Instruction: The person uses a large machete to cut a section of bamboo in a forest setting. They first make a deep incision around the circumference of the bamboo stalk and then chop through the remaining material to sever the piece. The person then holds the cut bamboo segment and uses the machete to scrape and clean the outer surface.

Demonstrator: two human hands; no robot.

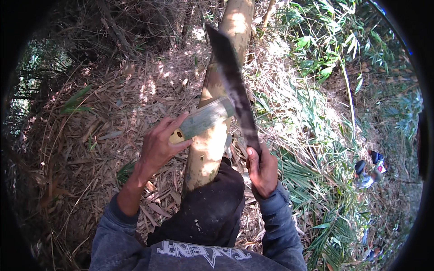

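Note:
My left hand is closed round the near left end of a short green bamboo piece, whose cut yellowish end with a dark hollow shows beside my fingers. The piece lies slantwise over a thick yellowish bamboo pole, its far end up and to the right. My right hand grips a machete at its lower end; the handle is mostly hidden in my fist. The dark, broad blade points up and away, slanting left, and passes close to the piece's far end. I cannot tell whether they touch.
The pole runs from my dark-trousered leg to the far edge. Dry leaf litter covers the ground. Green palm-like leaves and bamboo foliage stand at right, tangled dry twigs far left. A person is at far right.

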